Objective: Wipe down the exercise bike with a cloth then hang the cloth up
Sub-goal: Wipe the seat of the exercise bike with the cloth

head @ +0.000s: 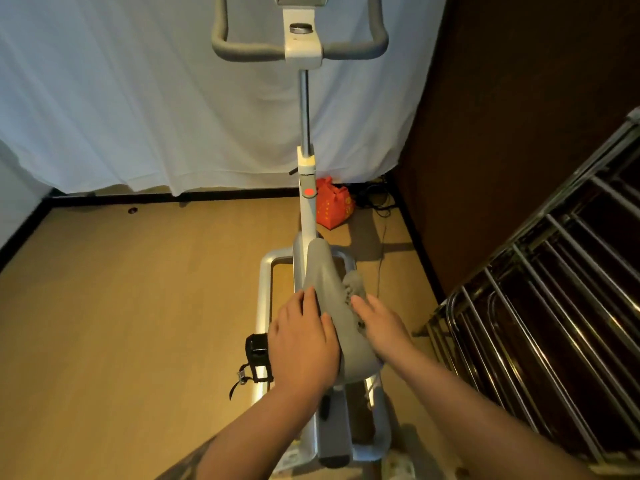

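Exercise bike [306, 209] upright on the wooden floor [138, 306], near the white curtain [138, 98]. Metal drying rack [554, 306] by the floor's right edge. Grey saddle [327, 289] nearest the camera. Left hand [301, 344] flat on the saddle's left side, fingers straight. Right hand [381, 327] pressing a grey cloth [355, 289] against the saddle's right side, fingers extended. Red bag [334, 204] beside the frame, at the curtain's foot.
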Demonstrator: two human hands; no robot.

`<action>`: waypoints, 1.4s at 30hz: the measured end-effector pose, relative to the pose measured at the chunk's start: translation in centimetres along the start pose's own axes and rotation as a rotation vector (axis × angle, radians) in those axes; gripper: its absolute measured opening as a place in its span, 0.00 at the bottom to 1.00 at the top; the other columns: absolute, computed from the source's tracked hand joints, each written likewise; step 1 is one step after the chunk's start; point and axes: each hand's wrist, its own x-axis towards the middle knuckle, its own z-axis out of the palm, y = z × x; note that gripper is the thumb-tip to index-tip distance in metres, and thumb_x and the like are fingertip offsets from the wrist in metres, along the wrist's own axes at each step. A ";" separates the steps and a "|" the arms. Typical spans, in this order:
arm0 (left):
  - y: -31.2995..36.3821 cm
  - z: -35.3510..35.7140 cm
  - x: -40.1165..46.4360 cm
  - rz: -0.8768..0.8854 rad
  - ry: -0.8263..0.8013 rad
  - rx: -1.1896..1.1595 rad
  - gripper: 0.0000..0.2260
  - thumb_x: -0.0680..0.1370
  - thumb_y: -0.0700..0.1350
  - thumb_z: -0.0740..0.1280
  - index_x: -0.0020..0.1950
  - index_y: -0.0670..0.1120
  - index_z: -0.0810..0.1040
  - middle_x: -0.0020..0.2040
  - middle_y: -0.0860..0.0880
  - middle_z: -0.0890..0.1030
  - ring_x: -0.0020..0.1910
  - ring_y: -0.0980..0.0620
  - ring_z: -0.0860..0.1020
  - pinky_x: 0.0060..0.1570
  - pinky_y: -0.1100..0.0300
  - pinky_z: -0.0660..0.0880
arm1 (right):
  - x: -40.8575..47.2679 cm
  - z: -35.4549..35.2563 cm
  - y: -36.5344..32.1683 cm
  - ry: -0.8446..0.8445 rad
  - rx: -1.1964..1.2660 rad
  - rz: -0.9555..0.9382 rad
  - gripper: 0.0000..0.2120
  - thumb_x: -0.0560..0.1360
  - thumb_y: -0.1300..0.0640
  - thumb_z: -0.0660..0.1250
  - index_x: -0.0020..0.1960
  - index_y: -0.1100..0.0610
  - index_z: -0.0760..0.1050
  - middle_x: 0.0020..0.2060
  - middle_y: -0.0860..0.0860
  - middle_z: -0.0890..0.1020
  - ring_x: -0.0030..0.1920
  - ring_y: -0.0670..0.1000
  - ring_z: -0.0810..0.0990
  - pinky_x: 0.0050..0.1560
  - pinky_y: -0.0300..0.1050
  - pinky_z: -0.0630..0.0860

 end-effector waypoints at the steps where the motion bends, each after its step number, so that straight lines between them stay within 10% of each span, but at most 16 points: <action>1: 0.1 -0.1 0.0 -0.005 -0.010 0.000 0.21 0.81 0.50 0.55 0.73 0.49 0.64 0.69 0.50 0.70 0.66 0.49 0.70 0.64 0.52 0.69 | 0.7 -0.2 -0.6 -0.012 -0.006 0.039 0.18 0.81 0.41 0.53 0.59 0.50 0.75 0.54 0.53 0.80 0.48 0.49 0.78 0.48 0.46 0.74; 7: 0.2 -0.8 0.5 0.004 -0.058 0.012 0.17 0.81 0.51 0.52 0.69 0.51 0.63 0.63 0.51 0.70 0.61 0.51 0.70 0.58 0.55 0.69 | -2.5 0.9 0.5 0.063 -0.350 -0.119 0.24 0.81 0.41 0.49 0.74 0.48 0.58 0.66 0.52 0.70 0.63 0.54 0.71 0.61 0.53 0.72; 12: 0.1 -0.7 0.8 -0.071 -0.042 -0.040 0.15 0.82 0.52 0.52 0.67 0.53 0.66 0.61 0.52 0.72 0.58 0.52 0.70 0.54 0.57 0.69 | 1.7 0.5 -2.1 -0.062 -0.330 -0.058 0.22 0.80 0.38 0.46 0.66 0.49 0.65 0.54 0.53 0.78 0.51 0.54 0.78 0.55 0.57 0.76; 19: 0.9 -1.4 1.2 -0.196 -0.040 -0.145 0.19 0.83 0.51 0.51 0.74 0.52 0.62 0.67 0.52 0.72 0.61 0.52 0.72 0.54 0.57 0.67 | 0.4 0.3 -1.6 -0.148 -0.579 -0.245 0.34 0.81 0.39 0.49 0.79 0.50 0.39 0.75 0.55 0.60 0.72 0.57 0.63 0.69 0.55 0.65; 25: 1.6 -1.5 0.7 -0.351 0.035 -0.172 0.13 0.82 0.50 0.52 0.55 0.55 0.76 0.51 0.53 0.81 0.50 0.50 0.78 0.46 0.55 0.72 | 0.8 0.2 -2.4 -0.205 -0.575 -0.208 0.36 0.80 0.38 0.51 0.79 0.54 0.41 0.75 0.56 0.62 0.70 0.58 0.67 0.66 0.56 0.68; 33: 1.5 -1.0 0.7 -0.386 0.037 -0.163 0.13 0.82 0.51 0.53 0.56 0.59 0.77 0.52 0.55 0.82 0.51 0.52 0.78 0.45 0.55 0.73 | 3.5 1.0 -5.3 -0.197 -0.523 -0.140 0.35 0.82 0.43 0.51 0.79 0.60 0.38 0.76 0.60 0.58 0.71 0.62 0.66 0.65 0.55 0.67; 39: 1.8 -1.3 0.4 -0.465 0.089 -0.232 0.14 0.82 0.47 0.56 0.62 0.58 0.78 0.60 0.56 0.80 0.59 0.52 0.76 0.50 0.59 0.70 | -1.5 -2.9 -0.5 -0.404 -0.718 -0.515 0.33 0.81 0.39 0.46 0.78 0.47 0.32 0.78 0.55 0.43 0.78 0.56 0.43 0.76 0.53 0.48; 42: 1.7 -1.1 0.5 -0.460 0.082 -0.227 0.14 0.82 0.47 0.56 0.62 0.59 0.77 0.60 0.56 0.80 0.59 0.52 0.76 0.49 0.59 0.70 | -0.2 -3.4 -0.9 -0.404 -0.493 -0.458 0.31 0.80 0.37 0.47 0.77 0.39 0.34 0.77 0.50 0.34 0.78 0.56 0.44 0.74 0.55 0.55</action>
